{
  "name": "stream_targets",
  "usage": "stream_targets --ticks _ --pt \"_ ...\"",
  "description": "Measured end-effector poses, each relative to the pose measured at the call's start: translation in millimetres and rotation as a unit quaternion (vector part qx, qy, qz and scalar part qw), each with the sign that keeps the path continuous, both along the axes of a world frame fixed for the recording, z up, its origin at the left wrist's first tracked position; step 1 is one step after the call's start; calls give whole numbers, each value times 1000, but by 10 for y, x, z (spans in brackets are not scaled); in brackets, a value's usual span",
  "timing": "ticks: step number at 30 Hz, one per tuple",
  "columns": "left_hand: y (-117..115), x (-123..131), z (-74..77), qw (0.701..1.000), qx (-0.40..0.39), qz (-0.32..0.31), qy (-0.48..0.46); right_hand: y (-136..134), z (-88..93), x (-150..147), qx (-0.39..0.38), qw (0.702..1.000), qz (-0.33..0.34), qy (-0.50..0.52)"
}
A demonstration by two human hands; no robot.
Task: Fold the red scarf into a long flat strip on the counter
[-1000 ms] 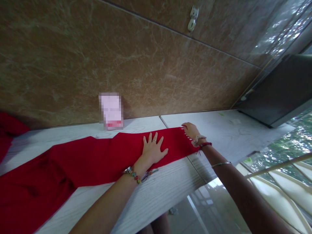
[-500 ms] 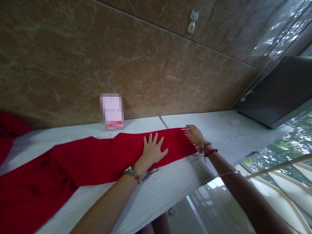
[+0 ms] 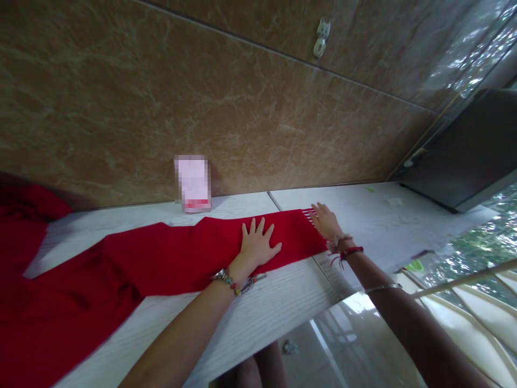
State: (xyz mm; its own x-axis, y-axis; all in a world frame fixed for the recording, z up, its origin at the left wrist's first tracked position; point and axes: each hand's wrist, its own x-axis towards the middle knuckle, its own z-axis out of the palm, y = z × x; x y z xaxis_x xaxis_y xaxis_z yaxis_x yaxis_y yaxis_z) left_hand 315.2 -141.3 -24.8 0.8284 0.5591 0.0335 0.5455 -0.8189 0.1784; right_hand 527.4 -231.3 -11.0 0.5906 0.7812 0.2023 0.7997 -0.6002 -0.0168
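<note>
A long red scarf (image 3: 169, 256) lies stretched across a white wood-grain table (image 3: 258, 318), bunching into a heap at the far left. My left hand (image 3: 257, 246) rests flat on the scarf with fingers spread, a ring on one finger and bracelets at the wrist. My right hand (image 3: 326, 222) lies open at the scarf's fringed right end (image 3: 309, 218), fingers extended over the white tassels.
A small pink box (image 3: 193, 183) stands against the brown marble wall (image 3: 202, 97) behind the scarf. A white cat-shaped hook (image 3: 321, 36) hangs on the wall. A dark panel (image 3: 460, 156) stands at the right. A second white tabletop (image 3: 383, 221) adjoins on the right.
My right hand has gone from curled at the fringe to lying flat and open on it. The view has shifted slightly left. My left hand stays pressed on the scarf.
</note>
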Motion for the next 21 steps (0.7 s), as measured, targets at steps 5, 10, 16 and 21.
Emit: stream_targets --ticks 5,10,16,21 --pt "9 -44 24 1000 2 9 -3 161 -170 -618 -42 982 182 29" --pt "117 -177 62 999 9 35 25 151 -246 -572 -58 981 184 19" --pt "227 -430 74 996 60 45 47 83 -231 -160 -84 985 149 38" --pt "350 -720 116 996 9 52 76 -22 -232 169 -84 984 150 41"
